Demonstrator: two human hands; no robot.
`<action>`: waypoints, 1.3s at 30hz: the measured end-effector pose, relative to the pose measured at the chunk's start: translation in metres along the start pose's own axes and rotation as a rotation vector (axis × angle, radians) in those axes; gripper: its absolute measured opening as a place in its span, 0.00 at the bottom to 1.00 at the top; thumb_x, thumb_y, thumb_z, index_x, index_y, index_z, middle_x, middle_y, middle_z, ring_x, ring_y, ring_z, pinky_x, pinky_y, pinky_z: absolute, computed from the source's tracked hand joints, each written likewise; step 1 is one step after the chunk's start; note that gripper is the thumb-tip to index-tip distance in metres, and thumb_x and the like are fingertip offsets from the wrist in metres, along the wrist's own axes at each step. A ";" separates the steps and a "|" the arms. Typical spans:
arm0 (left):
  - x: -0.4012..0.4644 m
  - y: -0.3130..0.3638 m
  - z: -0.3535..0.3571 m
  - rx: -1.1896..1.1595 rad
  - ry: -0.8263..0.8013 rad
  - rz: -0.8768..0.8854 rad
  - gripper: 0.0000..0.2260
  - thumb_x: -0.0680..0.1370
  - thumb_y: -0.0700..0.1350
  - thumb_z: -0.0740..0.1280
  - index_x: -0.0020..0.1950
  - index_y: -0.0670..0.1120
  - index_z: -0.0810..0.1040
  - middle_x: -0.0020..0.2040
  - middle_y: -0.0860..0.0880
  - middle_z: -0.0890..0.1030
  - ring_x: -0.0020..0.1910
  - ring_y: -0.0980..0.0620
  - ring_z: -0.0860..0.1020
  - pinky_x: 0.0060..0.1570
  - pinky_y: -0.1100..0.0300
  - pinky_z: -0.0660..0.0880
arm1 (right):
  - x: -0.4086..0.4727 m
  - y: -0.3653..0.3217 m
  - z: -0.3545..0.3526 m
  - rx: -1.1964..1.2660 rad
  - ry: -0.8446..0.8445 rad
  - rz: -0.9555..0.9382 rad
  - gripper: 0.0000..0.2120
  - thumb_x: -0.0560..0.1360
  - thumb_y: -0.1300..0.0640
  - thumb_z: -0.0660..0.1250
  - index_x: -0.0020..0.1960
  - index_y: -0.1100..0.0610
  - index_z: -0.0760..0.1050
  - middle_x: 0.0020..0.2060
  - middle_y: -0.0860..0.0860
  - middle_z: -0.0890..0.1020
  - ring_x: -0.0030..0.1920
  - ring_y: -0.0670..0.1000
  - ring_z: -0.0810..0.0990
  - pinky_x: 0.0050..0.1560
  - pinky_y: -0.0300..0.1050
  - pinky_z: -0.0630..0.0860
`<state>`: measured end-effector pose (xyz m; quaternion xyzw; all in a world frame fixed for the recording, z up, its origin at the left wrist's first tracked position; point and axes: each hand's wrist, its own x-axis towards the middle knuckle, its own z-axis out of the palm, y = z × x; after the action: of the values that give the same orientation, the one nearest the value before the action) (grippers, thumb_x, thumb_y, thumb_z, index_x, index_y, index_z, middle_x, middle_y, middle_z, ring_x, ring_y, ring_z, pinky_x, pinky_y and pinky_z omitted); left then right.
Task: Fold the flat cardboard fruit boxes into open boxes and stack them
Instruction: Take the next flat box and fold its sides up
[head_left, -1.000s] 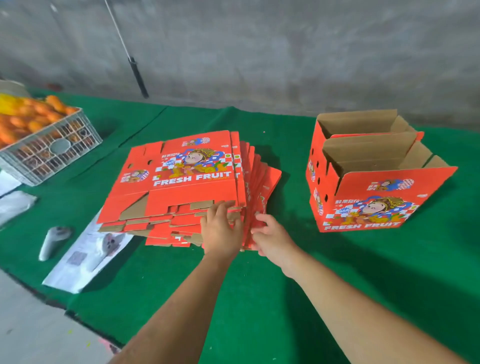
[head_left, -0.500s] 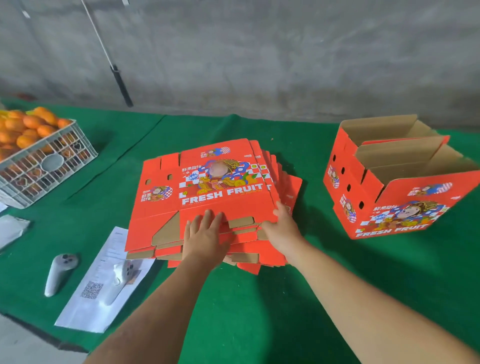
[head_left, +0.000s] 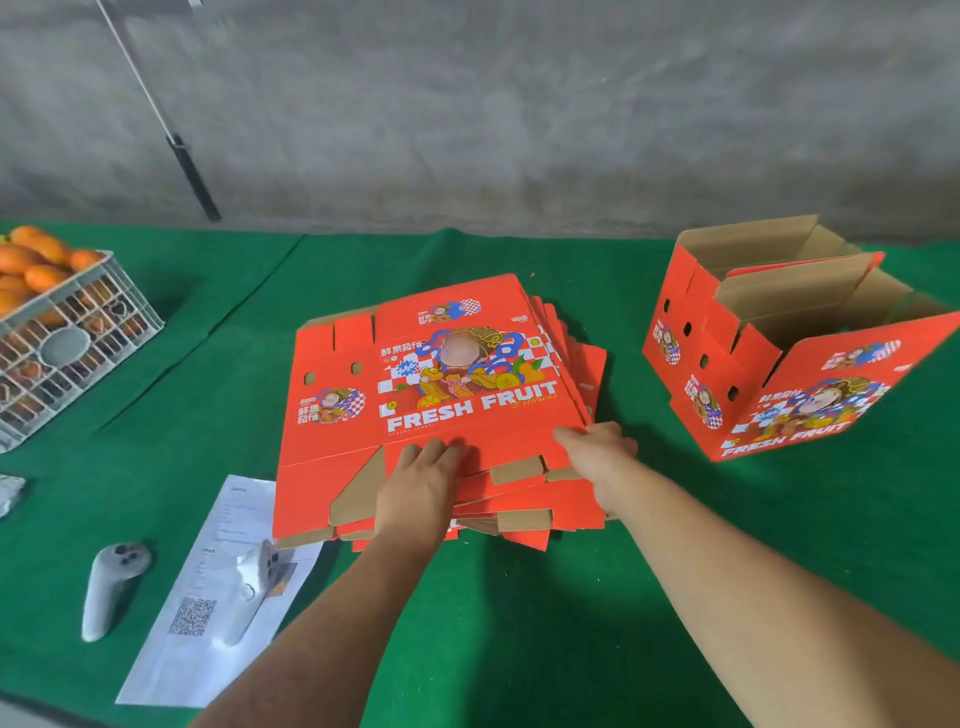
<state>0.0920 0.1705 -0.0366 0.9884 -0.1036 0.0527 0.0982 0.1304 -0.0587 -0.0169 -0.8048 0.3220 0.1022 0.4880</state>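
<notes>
Lifting now, my left hand (head_left: 415, 488) and right hand (head_left: 597, 449) grip the top flat box (head_left: 441, 395), its near edge raised since before above the green surface (head_left: 519, 623).

Flat boxes (head_left: 441, 395) lie left of, seemingly, nested folded boxes (head_left: 789, 353).

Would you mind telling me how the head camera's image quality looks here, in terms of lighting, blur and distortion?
Head view: soft, even light, with only faint shadows under the pile of flat boxes and beside the folded boxes; no strong glare. Wide-angle distortion stretches the forearms at the bottom edge and bends the frame's corners. The grey wall looks smeared; the top flat box's print stays readable, though its cartoon face is blurred out.
</notes>
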 end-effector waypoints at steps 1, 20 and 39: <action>-0.002 -0.002 0.002 -0.012 0.028 0.023 0.17 0.84 0.47 0.64 0.73 0.56 0.73 0.61 0.54 0.77 0.56 0.46 0.72 0.51 0.51 0.77 | 0.001 0.004 -0.001 0.077 -0.043 0.004 0.20 0.76 0.44 0.71 0.59 0.57 0.75 0.59 0.58 0.77 0.56 0.62 0.80 0.59 0.62 0.80; 0.014 0.070 -0.052 -0.259 0.025 0.000 0.16 0.80 0.43 0.68 0.65 0.58 0.79 0.56 0.48 0.85 0.53 0.42 0.83 0.47 0.52 0.79 | -0.008 0.030 -0.141 0.433 0.144 -0.483 0.11 0.83 0.59 0.63 0.62 0.54 0.81 0.50 0.51 0.86 0.37 0.44 0.84 0.36 0.37 0.79; 0.009 0.247 -0.070 -0.361 0.160 -0.082 0.13 0.84 0.56 0.63 0.65 0.60 0.81 0.55 0.47 0.85 0.55 0.40 0.82 0.48 0.51 0.78 | -0.035 0.065 -0.233 0.383 0.002 -0.700 0.55 0.75 0.57 0.75 0.79 0.31 0.36 0.75 0.41 0.66 0.67 0.33 0.73 0.68 0.45 0.73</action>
<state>0.0423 -0.0538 0.0780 0.9508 -0.0627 0.1077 0.2838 0.0283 -0.2627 0.0699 -0.7606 0.0421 -0.1329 0.6341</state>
